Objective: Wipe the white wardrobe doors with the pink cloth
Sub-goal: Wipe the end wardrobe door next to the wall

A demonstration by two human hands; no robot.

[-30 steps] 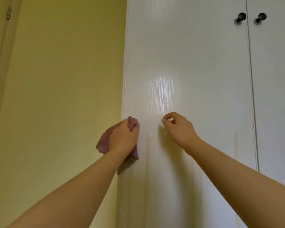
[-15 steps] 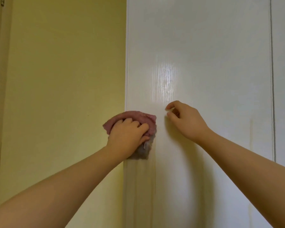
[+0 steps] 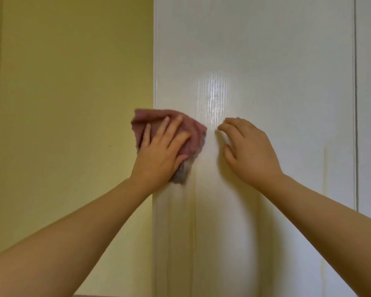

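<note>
Pink cloth (image 3: 193, 133) — soft, light, probably best held under a flat palm — is being pressed to the wardrobe door (image 3: 266, 61) by the left hand (image 3: 159, 153) with straight fingers (image 3: 175, 127), the right hand (image 3: 251, 148) curling loosely, empty.

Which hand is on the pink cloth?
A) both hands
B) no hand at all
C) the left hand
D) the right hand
C: the left hand lies with straight fingers on the pink cloth, pressing it against the white door. The right hand is beside it with no cloth under it.
</note>
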